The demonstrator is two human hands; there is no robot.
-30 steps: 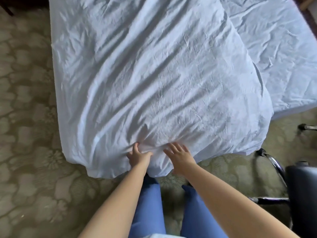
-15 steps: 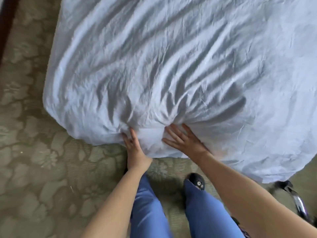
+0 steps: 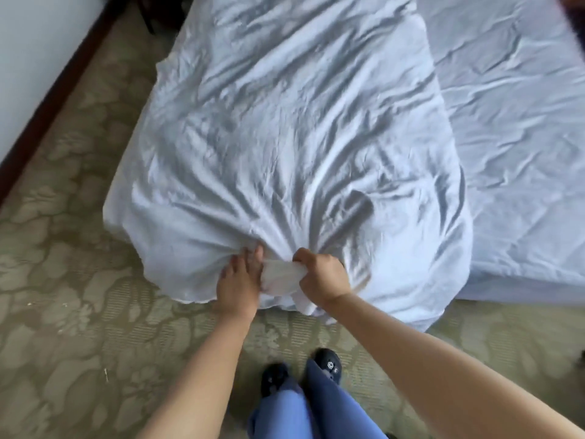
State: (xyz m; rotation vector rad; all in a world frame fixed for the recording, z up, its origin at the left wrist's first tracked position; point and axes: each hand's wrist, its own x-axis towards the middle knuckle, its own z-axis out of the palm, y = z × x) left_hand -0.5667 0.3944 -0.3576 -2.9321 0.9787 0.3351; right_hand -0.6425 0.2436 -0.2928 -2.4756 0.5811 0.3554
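Since half a second ago the right hand has closed from flat fingers into a fist round a gathered bunch of the sheet, which drapes over the foot of the bed. The left hand presses straight-fingered beside it, likely steadying the cloth for a pull.

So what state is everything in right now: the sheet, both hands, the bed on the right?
White sheet: wrinkled, spread out, near edge bunched.
Right hand: fingers curled round the bunch.
Left hand: fingers fairly straight, resting on the sheet.
Bed on the right: covered, creased.
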